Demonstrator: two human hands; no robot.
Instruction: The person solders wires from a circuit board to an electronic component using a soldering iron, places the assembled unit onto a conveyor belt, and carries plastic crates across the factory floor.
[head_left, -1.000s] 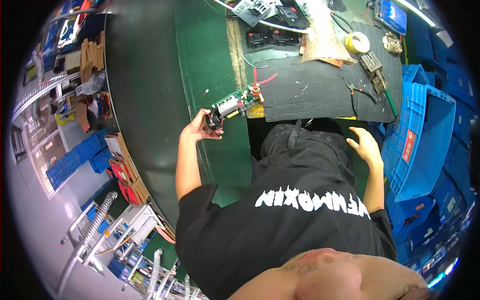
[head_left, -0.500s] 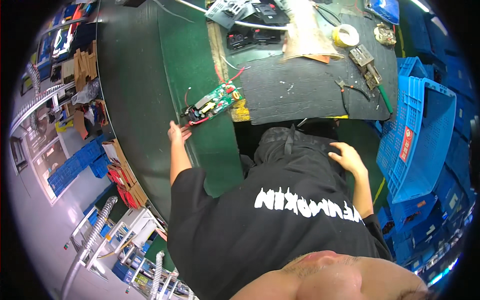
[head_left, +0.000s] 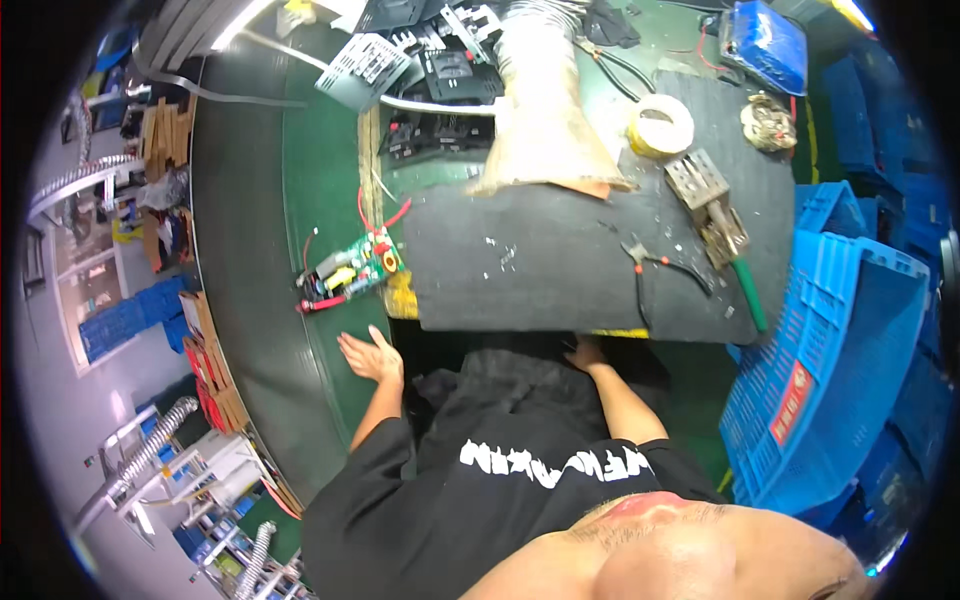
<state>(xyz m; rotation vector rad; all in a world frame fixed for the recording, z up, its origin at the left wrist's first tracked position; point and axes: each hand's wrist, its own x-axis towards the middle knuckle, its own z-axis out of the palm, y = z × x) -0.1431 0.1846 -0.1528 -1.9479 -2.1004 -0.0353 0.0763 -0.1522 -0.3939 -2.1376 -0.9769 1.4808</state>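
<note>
Left grip: my left hand (head_left: 375, 358) is bare, fingers spread apart, nothing held.
Right grip: my right hand (head_left: 588, 352) is at the tabletop's near edge, its fingers partly hidden there; I cannot tell whether they are apart, together or clamped on something.
Circuit board: the circuit board (head_left: 350, 268) lies slantwise on the green strip (head_left: 315, 150), forward of my left hand and apart from it, its right end just beside the tabletop (head_left: 560, 270).
Step in hand: I judge it a hands-off moment, with the board lying free of my left grip.
Next move: taking the board would call for a reach forward, fingers around its side, minding the red wires (head_left: 325, 304) at both ends.
Near edge: the tabletop's front runs close before my body, so my right hand would need to clear it.
Open room: bare green strip lies between my left hand and the board; the tabletop's middle is mostly bare too.
Tight side: pliers (head_left: 688, 275), the green handle (head_left: 748, 295) and the blue basket (head_left: 790, 340) crowd the right.
Far side: the funnel-ended hose (head_left: 548, 130) limits reaching across.
</note>
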